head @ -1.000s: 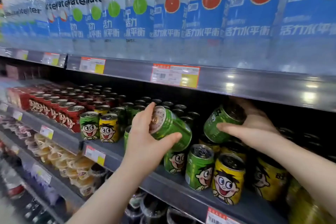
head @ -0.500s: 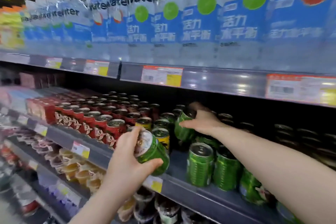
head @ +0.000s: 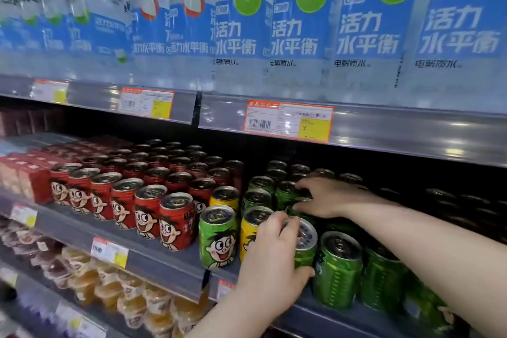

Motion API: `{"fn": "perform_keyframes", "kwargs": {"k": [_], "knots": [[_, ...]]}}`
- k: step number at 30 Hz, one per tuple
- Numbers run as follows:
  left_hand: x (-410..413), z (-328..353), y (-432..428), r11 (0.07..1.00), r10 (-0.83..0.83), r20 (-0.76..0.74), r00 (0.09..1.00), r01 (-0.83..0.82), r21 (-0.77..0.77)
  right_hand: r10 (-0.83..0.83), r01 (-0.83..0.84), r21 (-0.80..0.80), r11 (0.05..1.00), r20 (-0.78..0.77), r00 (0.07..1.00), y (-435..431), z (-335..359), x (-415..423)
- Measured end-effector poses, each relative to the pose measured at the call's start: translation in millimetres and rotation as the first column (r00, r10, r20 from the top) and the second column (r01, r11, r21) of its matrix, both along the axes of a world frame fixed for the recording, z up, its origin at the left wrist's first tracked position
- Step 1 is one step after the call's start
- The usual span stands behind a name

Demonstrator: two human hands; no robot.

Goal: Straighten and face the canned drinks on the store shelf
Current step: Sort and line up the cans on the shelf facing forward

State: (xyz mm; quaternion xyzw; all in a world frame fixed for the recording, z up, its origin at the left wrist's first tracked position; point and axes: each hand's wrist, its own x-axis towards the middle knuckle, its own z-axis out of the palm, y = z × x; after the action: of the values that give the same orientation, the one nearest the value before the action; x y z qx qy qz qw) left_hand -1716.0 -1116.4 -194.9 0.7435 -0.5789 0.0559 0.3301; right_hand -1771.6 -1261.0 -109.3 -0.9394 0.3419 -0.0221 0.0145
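The bottles [head: 304, 35] read "Water", "活力水平衡" and "电解质水".

Light: bright and even, falling from above and in front.
Glare: white streaks along the grey shelf rail [head: 411, 132]; small glints on the can tops [head: 175, 200].
Shadow: near-black recess [head: 397, 173] under the rail, swallowing the rear rows.
Blur: soft, smeared water bottles [head: 82, 22] upper left; hazy jelly cups [head: 82, 282] lower left.
Distortion: wide-angle bowing of shelf lines toward the edges.

- Red cans [head: 149, 208]: cartoon face, silver tops.
- Green can [head: 218, 237]: same cartoon face.
- Yellow can [head: 251, 233] beside it.
- Water bottles [head: 301, 27]: blue labels, green circles.
- Price tag [head: 288, 121]: orange border, yellow corner.
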Motion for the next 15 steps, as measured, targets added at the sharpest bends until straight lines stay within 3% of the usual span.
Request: {"fn": "perform_keyframes", "kwargs": {"k": [4,8,10,12,14,15], "knots": [[3.6,-13.5,-10.6,0.999,0.049,0.312,0.949,-0.051,-0.004,0.083,-0.078,-0.041,0.996,0.129,0.988,5.5,15.2,1.1],[10.6,-14.3,-10.3,0.98,0.033,0.433,0.901,0.056,-0.192,0.152,-0.158,0.048,0.986,0.105,0.983,24.3,12.7,22.5],[27.4,-8.1,-3.2,0.928,0.004,0.362,0.932,0.132,-0.349,0.167,-0.171,0.112,0.979,0.051,0.985,28.7,6.7,34.4],[57.4,3.5,3.4,0.894,0.038,0.205,0.978,0.058,-0.444,0.146,-0.147,0.19,0.971,0.017,0.989,29.4,-1.5,43.5],[90.1,23.0,6.0,0.899,0.151,0.023,0.988,-0.128,-0.418,0.129,-0.122,0.228,0.966,-0.017,0.991,30.6,-9.0,49.1],[104.5,33.8,4.5,0.919,0.237,-0.028,0.971,-0.234,-0.318,0.121,-0.113,0.238,0.965,-0.018,0.992,31.5,-12.1,50.7]]}}
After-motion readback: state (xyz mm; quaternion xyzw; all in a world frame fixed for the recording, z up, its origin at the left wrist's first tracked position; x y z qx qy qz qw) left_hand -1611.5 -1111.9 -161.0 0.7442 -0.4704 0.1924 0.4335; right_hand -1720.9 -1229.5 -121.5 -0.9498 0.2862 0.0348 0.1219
